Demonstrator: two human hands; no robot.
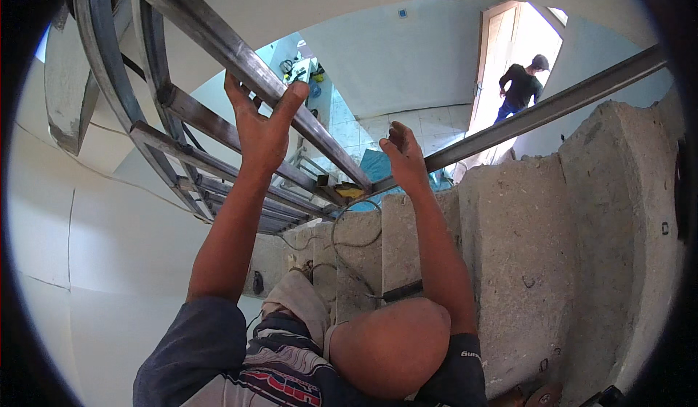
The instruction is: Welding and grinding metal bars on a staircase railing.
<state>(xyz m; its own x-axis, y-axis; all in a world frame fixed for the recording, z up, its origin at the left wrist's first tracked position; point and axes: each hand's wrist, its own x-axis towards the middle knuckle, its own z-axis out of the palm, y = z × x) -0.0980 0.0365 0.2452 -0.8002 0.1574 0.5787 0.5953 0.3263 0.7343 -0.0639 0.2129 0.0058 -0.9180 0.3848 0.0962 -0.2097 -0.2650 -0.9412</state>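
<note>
My left hand [263,134] is round a square steel tube [236,54], its thumb over the near side and its fingers partly hidden behind. This tube slopes down from the upper left and meets a long steel rail [538,116] near the stair edge. My right hand [406,158] is raised beside that rail's lower end, fingers bent and apart from the thumb, with nothing visible in it. Left of my left arm stands a welded steel frame [211,167] with curved pieces and several crossbars. A small yellow item [349,190] lies by the joint of tube and rail.
Rough concrete steps [516,240] run under and to the right of me. A cable [336,236] loops across the lower steps. Below are a tiled floor [378,125], blue sheeting [374,165] and a person [522,87] at a bright doorway. A white wall [102,240] is at left.
</note>
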